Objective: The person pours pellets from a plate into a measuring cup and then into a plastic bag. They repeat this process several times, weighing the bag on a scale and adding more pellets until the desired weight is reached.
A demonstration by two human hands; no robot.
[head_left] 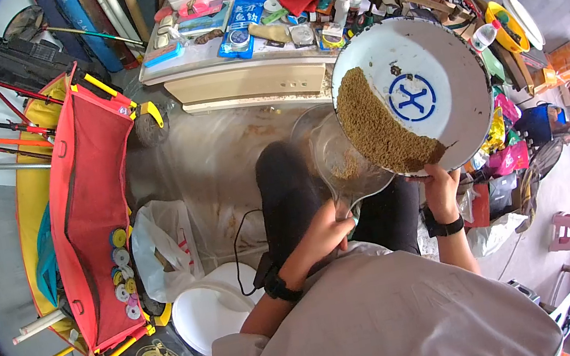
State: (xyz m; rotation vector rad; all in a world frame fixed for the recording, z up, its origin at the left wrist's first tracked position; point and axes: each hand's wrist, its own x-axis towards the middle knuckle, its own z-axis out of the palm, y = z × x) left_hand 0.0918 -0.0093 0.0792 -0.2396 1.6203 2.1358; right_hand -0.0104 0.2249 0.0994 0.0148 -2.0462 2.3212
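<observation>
Right hand (442, 190): at 4 o'clock from centre; fingers closed on the lower rim of the pan (430, 58), holding it up.
Pan: white enamel, round, at 2 o'clock; tilted steeply with its inside facing the camera, low edge toward 7 o'clock.
Mark: a blue X inside a blue ring (411, 97), printed in the middle of the pan's floor.
Grain (375, 126): brown, fine, heaped in a crescent along the pan's low left edge, its long axis running from 11 to 5 o'clock.
Left hand (325, 231): just below centre; fingers curled shut round the neck of the clear bag (341, 154).
Bag: transparent, mouth open toward 1 o'clock, directly under the pan's low edge; some grain shows inside.
Wrists: a dark band on each.
Counter (237, 62): pale, at 12 o'clock, crowded with small items.
Blue packet (242, 24): lies on the counter, white lettering too small to read.
Red cart (92, 208): at 9 o'clock, long axis running 12 to 6.
White bucket (209, 313): at 7 o'clock on the floor.
</observation>
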